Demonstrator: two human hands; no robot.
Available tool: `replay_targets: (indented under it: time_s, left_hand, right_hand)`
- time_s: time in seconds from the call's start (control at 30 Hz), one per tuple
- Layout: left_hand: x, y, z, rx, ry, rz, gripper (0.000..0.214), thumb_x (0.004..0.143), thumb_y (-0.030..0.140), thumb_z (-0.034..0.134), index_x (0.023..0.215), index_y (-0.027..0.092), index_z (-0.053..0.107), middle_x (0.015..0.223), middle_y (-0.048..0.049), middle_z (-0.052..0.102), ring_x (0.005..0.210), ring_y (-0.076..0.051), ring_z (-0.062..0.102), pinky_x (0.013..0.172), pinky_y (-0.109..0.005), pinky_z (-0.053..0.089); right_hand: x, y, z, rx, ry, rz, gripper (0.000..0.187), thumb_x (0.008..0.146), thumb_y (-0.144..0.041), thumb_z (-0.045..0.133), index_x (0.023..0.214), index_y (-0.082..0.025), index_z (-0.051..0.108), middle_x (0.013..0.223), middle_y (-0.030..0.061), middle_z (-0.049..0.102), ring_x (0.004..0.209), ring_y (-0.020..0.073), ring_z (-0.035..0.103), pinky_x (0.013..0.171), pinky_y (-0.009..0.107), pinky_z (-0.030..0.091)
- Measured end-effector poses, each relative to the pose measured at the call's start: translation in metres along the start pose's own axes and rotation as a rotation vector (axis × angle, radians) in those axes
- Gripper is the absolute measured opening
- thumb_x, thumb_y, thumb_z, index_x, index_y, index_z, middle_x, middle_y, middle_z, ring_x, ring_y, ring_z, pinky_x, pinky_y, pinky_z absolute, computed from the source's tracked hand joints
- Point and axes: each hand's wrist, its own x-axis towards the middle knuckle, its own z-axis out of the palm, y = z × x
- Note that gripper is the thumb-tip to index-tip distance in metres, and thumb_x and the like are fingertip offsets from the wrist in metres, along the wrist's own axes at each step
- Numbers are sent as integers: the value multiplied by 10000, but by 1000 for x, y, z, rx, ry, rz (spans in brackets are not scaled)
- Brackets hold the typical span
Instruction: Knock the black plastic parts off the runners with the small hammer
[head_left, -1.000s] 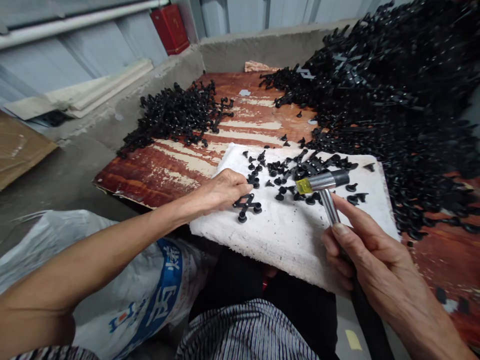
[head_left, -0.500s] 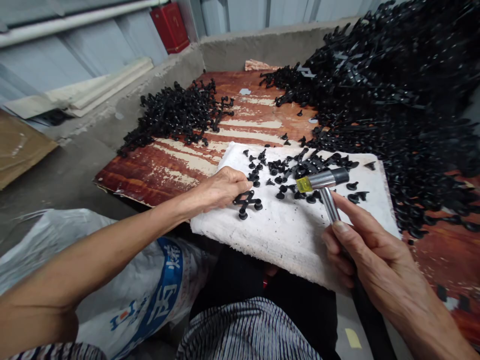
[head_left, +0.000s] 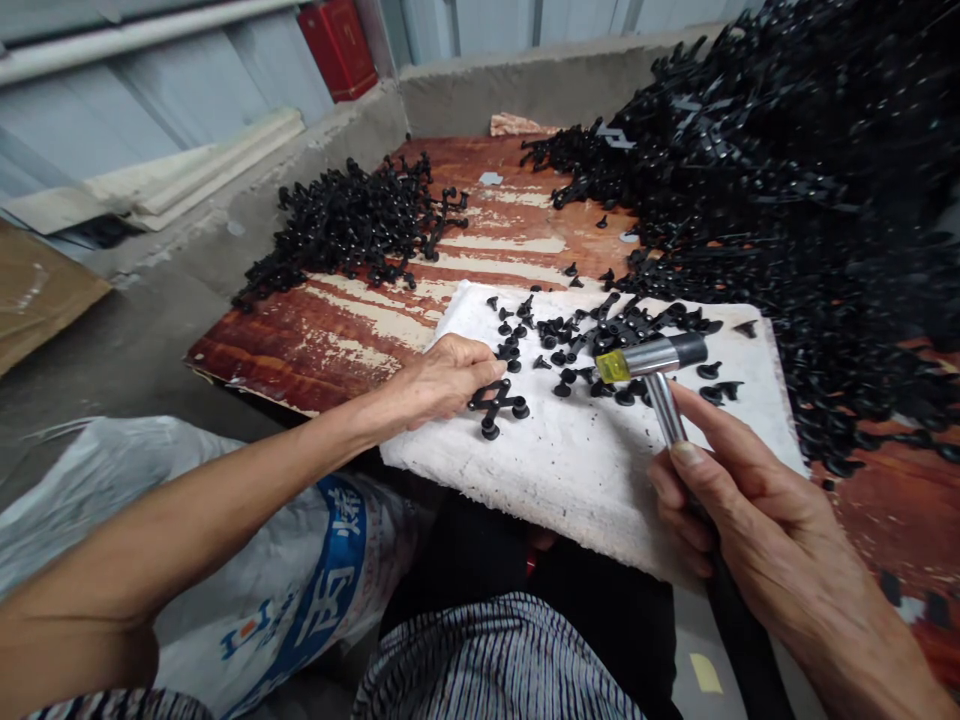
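My left hand (head_left: 442,378) rests on a white foam slab (head_left: 577,470), its fingers pinched on a small black branched plastic piece (head_left: 499,405) that lies on the slab. My right hand (head_left: 739,500) is wrapped round the handle of a small metal hammer (head_left: 651,360). The hammer's head hangs just above the slab with a yellow tip pointing left. Several loose black plastic bits (head_left: 592,335) are scattered on the slab beyond the hammer.
The slab lies on a worn red wooden board (head_left: 337,330). A big heap of black plastic pieces (head_left: 787,200) fills the right side, and a smaller heap (head_left: 352,225) sits at the back left. A white printed sack (head_left: 300,590) lies at the lower left.
Both hands keep their places and their holds. The view has shifted slightly, nothing else has moved.
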Motion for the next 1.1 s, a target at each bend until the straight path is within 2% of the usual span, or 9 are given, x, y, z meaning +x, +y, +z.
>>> replay_targets:
  time_s: [0.33, 0.5, 0.9, 1.1]
  left_hand:
    - [0, 1, 1, -2, 1, -6, 378, 950, 198, 503, 574, 160, 494, 390, 70, 340, 327, -22, 235, 371, -212, 122]
    - [1, 1, 2, 14, -2, 15, 371, 945, 196, 509, 576, 153, 504, 415, 71, 368, 341, -19, 238, 376, -210, 136]
    - [-3, 10, 5, 149, 47, 17, 368, 913, 172, 511, 546, 156, 488, 397, 91, 322, 362, -32, 226, 388, -198, 154]
    - [-1, 10, 5, 235, 55, 52, 368, 907, 161, 520, 540, 152, 486, 415, 89, 331, 382, -34, 251, 405, -202, 171]
  right_hand:
    - [-1, -1, 2, 1, 19, -7, 498, 845, -510, 691, 1325, -406, 610, 555, -74, 501, 367, 75, 388, 309, 151, 327]
    - [-1, 0, 0, 5, 8, 10, 506, 845, -518, 691, 1336, -435, 596, 566, -73, 503, 378, 71, 399, 322, 146, 330]
    - [-1, -1, 0, -15, 8, -14, 489, 843, -521, 691, 1321, -474, 603, 570, -68, 509, 382, 80, 403, 318, 154, 337]
    - [-2, 0, -1, -17, 24, -12, 504, 838, -522, 691, 1328, -449, 604, 576, -69, 510, 371, 80, 405, 307, 156, 333]
